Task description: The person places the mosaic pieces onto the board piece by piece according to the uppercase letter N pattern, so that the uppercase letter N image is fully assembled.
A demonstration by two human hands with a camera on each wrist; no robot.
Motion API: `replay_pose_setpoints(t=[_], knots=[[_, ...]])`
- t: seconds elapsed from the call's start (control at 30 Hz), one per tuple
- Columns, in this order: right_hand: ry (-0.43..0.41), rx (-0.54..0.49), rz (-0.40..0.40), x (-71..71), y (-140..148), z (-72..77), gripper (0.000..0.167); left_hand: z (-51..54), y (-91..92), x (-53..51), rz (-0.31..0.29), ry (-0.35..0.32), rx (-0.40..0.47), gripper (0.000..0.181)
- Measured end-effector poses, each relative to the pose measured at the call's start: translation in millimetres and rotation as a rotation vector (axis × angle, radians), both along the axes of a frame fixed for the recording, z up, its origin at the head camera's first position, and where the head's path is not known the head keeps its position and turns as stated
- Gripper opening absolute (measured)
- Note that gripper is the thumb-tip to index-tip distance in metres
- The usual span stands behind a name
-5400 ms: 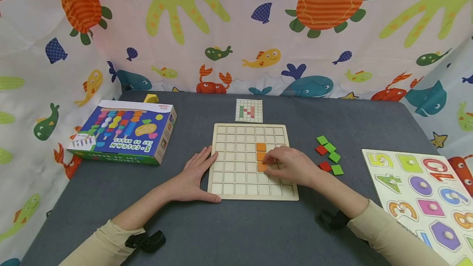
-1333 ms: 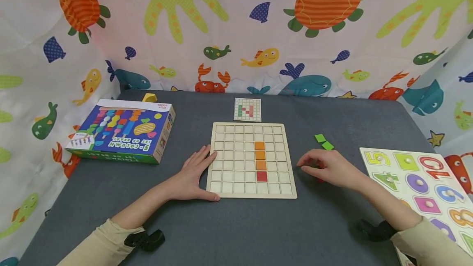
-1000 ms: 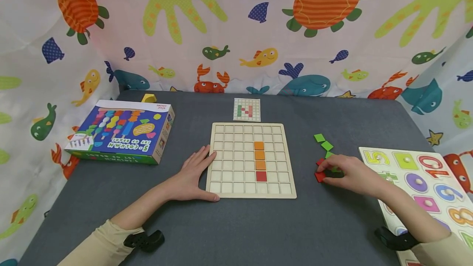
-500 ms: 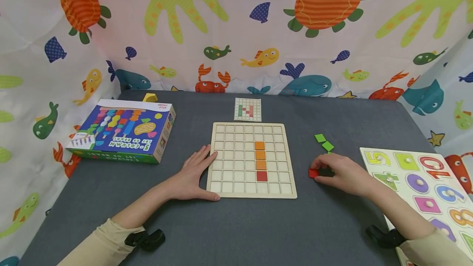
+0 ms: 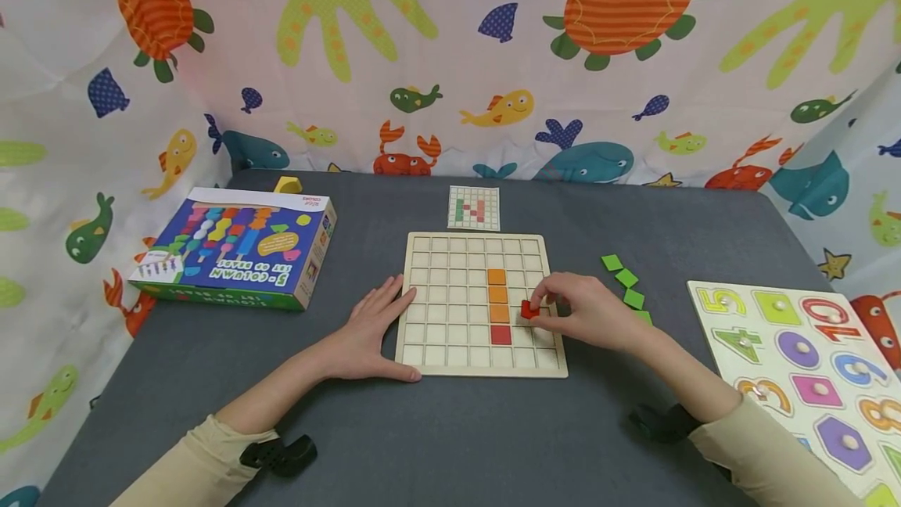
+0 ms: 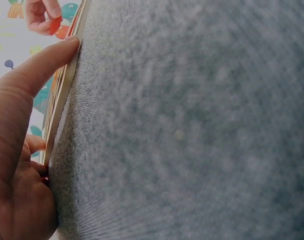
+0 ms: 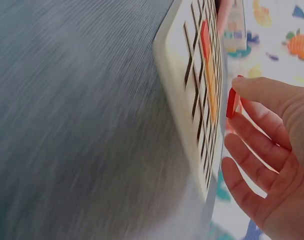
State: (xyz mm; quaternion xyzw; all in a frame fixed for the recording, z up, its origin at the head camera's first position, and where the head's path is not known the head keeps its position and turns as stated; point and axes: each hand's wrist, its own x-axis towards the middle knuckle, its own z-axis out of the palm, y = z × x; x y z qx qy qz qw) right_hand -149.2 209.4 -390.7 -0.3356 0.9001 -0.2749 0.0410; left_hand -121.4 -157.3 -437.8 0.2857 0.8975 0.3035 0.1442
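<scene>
My right hand [image 5: 583,311] pinching a red tile [image 5: 528,310] over the grid board [image 5: 486,372], my left hand [image 5: 367,336], fingers spread, at its left edge

The right hand [image 5: 587,313] is hiding cells of the grid board [image 5: 454,333] beneath its fingers and half-covering one green tile [image 5: 645,317]. Right of them, the puzzle board [image 5: 770,350] is running out of view. Left of all fingers, print on the box end [image 5: 321,247] is looking illegibly small. The tabletop [image 7: 82,125] is blurring beside the right wrist view's fingers.
</scene>
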Motion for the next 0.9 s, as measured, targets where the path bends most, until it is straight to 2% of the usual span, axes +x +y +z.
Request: replay_pose_setpoints(t=[0.17, 0.37, 0.53, 0.9], knots=[[-0.022, 0.026, 0.028, -4.1, -33.9, -2.3, 0.020, -0.3, -0.6, 0.6, 0.001, 0.004, 0.003, 0.117], [0.049, 0.077, 0.076, -7.0, -58.7, -10.0, 0.017, -0.2, -0.5, 0.6, 0.003, 0.004, -0.003, 0.117], [0.083, 0.066, 0.100, -8.9, -63.6, -15.9, 0.015, 0.2, 0.2, 0.4, 0.004, -0.009, -0.012, 0.117], [0.058, 0.048, 0.113, -10.1, -64.0, -16.1, 0.012, -0.8, -0.2, 0.2, 0.006, -0.013, -0.006, 0.117]])
